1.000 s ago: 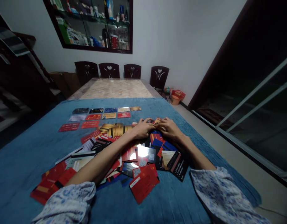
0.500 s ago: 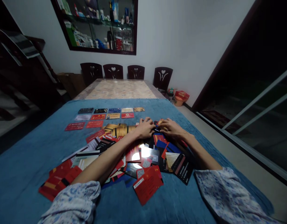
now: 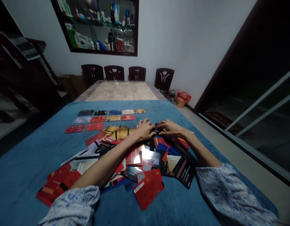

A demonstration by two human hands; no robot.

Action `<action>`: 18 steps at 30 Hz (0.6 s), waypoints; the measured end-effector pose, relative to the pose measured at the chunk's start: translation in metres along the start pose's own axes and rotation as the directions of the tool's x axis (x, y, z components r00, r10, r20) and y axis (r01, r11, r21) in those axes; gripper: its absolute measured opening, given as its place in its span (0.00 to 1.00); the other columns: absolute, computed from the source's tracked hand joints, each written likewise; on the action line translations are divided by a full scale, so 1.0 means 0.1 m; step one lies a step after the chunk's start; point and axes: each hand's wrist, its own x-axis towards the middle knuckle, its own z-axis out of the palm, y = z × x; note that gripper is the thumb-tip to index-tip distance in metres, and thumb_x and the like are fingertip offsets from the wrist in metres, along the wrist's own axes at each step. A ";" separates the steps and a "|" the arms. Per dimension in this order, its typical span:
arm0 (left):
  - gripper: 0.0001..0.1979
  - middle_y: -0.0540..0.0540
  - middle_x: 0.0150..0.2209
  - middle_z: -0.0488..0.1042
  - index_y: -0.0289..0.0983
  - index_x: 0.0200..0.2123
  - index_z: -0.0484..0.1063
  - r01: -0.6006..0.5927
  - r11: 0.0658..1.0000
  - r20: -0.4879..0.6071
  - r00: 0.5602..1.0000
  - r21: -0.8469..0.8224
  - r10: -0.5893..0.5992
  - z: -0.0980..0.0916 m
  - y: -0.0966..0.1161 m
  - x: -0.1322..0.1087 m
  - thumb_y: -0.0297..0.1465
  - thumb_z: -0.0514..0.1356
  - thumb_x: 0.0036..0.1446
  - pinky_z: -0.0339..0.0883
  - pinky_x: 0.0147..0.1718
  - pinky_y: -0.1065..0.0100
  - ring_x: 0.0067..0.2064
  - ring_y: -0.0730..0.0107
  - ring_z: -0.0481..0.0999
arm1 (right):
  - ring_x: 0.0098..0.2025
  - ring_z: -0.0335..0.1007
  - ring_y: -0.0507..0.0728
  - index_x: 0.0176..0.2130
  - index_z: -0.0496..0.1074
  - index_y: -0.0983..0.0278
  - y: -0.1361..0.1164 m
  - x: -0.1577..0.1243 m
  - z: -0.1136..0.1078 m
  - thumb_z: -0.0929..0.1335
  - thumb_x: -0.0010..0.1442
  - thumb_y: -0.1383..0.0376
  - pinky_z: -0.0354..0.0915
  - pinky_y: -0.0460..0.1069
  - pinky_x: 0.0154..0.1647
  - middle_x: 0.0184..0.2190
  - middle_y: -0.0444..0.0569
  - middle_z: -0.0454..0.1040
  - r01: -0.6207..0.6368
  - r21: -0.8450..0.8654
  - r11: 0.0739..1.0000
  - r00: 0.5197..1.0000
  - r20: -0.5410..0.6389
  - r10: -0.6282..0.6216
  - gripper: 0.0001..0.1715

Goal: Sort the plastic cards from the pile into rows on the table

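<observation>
A loose heap of plastic cards in red, black, gold, blue and white lies in front of me. At its far edge, my left hand has bent fingers pressed at the left side of a black card. Facing it, my right hand curls its fingers on the same card's right side. My fingers partly hide the card, and what lies under my palms is out of sight. Left of my hands are gold cards. Nearest me, a red card overlaps the heap.
Separate cards lie in rows beyond the heap, among them a blue card and an orange-red card. A blue cloth covers the near table; its bare stone top shows farther off. Chairs stand behind.
Both hands stay close together at the far edge of the heap, with small finger shifts around the black card. A yellow and red card by my right fingers is now mostly hidden.
</observation>
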 end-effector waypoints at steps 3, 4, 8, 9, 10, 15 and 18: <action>0.15 0.38 0.48 0.74 0.38 0.47 0.77 -0.020 1.000 -0.008 1.000 0.019 0.020 0.00 -0.03 0.00 0.39 0.57 0.66 0.57 0.55 0.46 0.60 0.48 0.61 | 0.49 0.70 0.63 0.50 0.79 0.60 0.00 0.00 0.01 0.70 0.61 0.56 0.65 0.56 0.51 0.48 0.56 0.77 0.001 0.011 1.000 1.000 -0.006 -0.001 0.19; 0.15 0.38 0.48 0.74 0.38 0.47 0.77 -0.026 0.999 -0.008 1.000 0.025 0.027 0.00 -0.04 0.00 0.39 0.57 0.66 0.57 0.55 0.47 0.60 0.48 0.61 | 0.50 0.70 0.63 0.50 0.79 0.60 0.00 0.00 0.01 0.71 0.60 0.57 0.65 0.56 0.51 0.48 0.56 0.76 0.002 0.015 1.000 1.000 -0.009 -0.002 0.20; 0.14 0.38 0.48 0.74 0.38 0.46 0.78 -0.039 0.999 -0.004 0.999 0.009 0.039 0.00 -0.06 0.00 0.39 0.59 0.63 0.57 0.55 0.47 0.60 0.48 0.61 | 0.50 0.69 0.64 0.52 0.78 0.61 0.02 -0.01 0.03 0.72 0.56 0.59 0.65 0.56 0.50 0.48 0.57 0.75 0.008 0.017 1.000 1.000 -0.013 -0.008 0.24; 0.14 0.39 0.48 0.74 0.38 0.46 0.78 -0.034 0.999 -0.008 0.999 -0.004 0.034 0.01 -0.07 0.00 0.38 0.60 0.63 0.57 0.55 0.47 0.60 0.48 0.61 | 0.50 0.69 0.64 0.52 0.78 0.61 0.01 -0.01 0.03 0.72 0.56 0.60 0.65 0.56 0.49 0.48 0.57 0.75 0.010 0.014 1.000 1.000 -0.013 -0.010 0.24; 0.13 0.39 0.48 0.74 0.38 0.46 0.78 -0.026 1.000 -0.012 1.000 -0.017 0.026 0.01 -0.07 -0.01 0.37 0.60 0.62 0.57 0.56 0.46 0.60 0.48 0.61 | 0.49 0.69 0.64 0.52 0.78 0.61 0.01 -0.01 0.02 0.72 0.55 0.61 0.65 0.56 0.49 0.48 0.57 0.75 0.011 0.010 1.000 1.000 -0.016 -0.011 0.23; 0.11 0.40 0.49 0.74 0.39 0.44 0.79 -0.001 0.997 -0.047 0.999 -0.072 -0.003 0.03 -0.07 0.00 0.32 0.60 0.60 0.57 0.56 0.46 0.60 0.50 0.61 | 0.46 0.70 0.62 0.47 0.80 0.63 -0.06 -0.03 -0.06 0.70 0.56 0.64 0.64 0.57 0.51 0.45 0.56 0.78 0.036 0.017 0.999 0.999 -0.011 -0.035 0.19; 0.12 0.40 0.47 0.75 0.38 0.43 0.80 0.013 0.992 -0.087 0.996 -0.126 -0.024 0.02 -0.08 0.01 0.32 0.58 0.62 0.58 0.55 0.47 0.57 0.52 0.63 | 0.44 0.71 0.60 0.44 0.81 0.62 -0.09 -0.06 -0.13 0.68 0.57 0.66 0.62 0.56 0.53 0.43 0.52 0.80 0.066 0.073 0.995 0.997 -0.036 -0.064 0.16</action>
